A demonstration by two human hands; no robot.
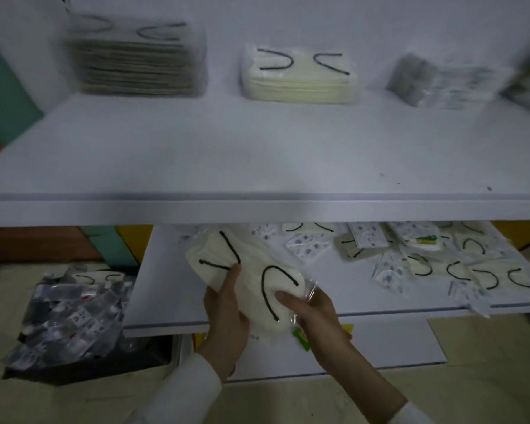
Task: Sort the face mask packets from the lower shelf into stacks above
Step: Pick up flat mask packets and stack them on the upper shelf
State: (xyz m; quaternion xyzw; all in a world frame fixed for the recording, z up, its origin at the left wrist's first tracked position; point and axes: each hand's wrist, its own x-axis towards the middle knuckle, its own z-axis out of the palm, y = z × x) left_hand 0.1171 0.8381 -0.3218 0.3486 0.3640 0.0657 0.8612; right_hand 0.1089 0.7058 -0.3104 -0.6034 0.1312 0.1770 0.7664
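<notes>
Hands, left hand [225, 313] and right hand [314, 313], both grip a cream mask packet [245, 270] above the lower shelf [166, 301]; it looks light, floppy, slippery in plastic, best held by both ends.

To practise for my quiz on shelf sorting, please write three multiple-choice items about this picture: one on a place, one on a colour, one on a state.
1. Where is the cream mask bundle?
A. on the upper shelf
B. in a box on the floor
C. held at the lower shelf

2. What colour are its ear loops?
A. black
B. red
C. green

3. What does the left hand do?
A. lies flat on a shelf
B. grips the bundle
C. hangs empty

Answers:
1. C, both hands hold it over the lower shelf's front part.
2. A, black loops show against the cream.
3. B, its fingers curl round one end, while the right hand holds the other.
</notes>
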